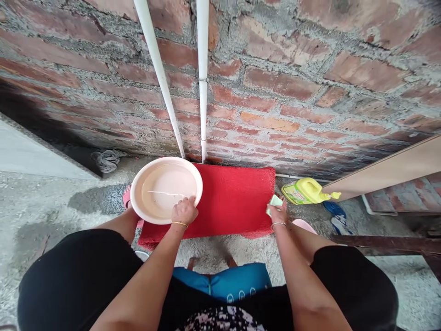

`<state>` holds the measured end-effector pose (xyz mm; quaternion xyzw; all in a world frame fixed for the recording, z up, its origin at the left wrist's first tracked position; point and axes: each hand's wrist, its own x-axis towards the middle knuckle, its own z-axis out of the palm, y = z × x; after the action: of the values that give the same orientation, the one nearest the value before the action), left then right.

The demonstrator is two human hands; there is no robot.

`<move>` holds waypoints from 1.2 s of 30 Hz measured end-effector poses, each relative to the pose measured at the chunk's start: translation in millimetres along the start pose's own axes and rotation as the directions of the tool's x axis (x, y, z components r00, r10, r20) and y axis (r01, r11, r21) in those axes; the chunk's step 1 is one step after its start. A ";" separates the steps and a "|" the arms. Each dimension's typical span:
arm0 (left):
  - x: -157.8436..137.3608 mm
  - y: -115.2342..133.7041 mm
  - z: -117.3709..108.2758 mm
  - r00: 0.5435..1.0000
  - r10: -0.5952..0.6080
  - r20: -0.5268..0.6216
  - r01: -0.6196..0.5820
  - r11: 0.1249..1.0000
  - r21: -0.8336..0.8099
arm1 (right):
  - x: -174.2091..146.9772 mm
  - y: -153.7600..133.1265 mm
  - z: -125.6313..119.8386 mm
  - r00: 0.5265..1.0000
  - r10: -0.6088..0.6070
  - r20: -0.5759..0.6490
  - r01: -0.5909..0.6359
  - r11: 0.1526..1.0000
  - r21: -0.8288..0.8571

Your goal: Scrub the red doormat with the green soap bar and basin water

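Observation:
A pale pink plastic basin (138, 202) sits on the left end of a red textured mat or cloth (237, 193). Clear water (167, 177) seems to lie in it, with a white streak across. My left hand (185, 211), with a thin gold bracelet, is closed on the basin's near right rim; part of its fingers is hidden. At the red cloth's right end, my right hand (278, 214) grips a small pale green block (275, 201). Whether it is soap or a sponge I cannot tell.
Behind the cloth rises a brick wall (275, 87) with two white pipes (203, 92). A yellow detergent jug (305, 191) stands on the right. Farther right are a blue-and-white item (339, 218) and a leaning board (386, 163). A grey rag bundle (107, 160) lies left.

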<state>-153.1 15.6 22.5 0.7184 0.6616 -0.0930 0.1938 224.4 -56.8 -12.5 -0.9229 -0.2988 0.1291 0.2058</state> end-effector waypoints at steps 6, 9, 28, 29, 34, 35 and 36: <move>1.1 0.0 -0.6 1.000 -0.006 0.010 0.006 1.000 0.010 | -50.5 -94.9 71.7 0.955 -0.225 0.192 0.222 0.974 0.038; 1.7 0.8 0.1 1.000 -0.010 0.007 0.010 1.000 0.016 | -57.9 -117.2 85.4 0.907 -0.284 0.310 0.297 0.955 0.006; 1.7 -1.7 3.5 1.000 0.004 0.000 -0.004 0.999 -0.049 | -79.6 -54.6 36.8 0.925 -0.380 0.004 0.377 0.917 0.129; 1.8 -1.9 3.7 1.000 0.004 -0.001 -0.004 0.998 -0.058 | -75.0 -47.3 36.5 0.944 -0.329 -0.003 0.327 0.938 0.115; 1.8 -3.0 2.9 1.000 0.001 0.008 0.000 0.996 -0.091 | -73.9 -27.6 43.6 0.986 -0.146 0.076 0.143 0.989 0.046; 1.7 -3.2 2.8 1.000 0.004 0.013 -0.003 0.996 -0.094 | -76.7 -27.8 45.9 0.984 -0.150 0.095 0.148 0.989 0.032; 1.4 -3.4 2.8 1.000 0.007 0.016 -0.006 0.995 -0.096 | -79.7 -28.8 47.8 0.981 -0.161 0.112 0.160 0.987 0.015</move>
<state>-155.9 16.0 18.8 0.7097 0.6613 -0.0662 0.2336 129.9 -69.3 -32.3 -0.8864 -0.3830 0.1650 0.2011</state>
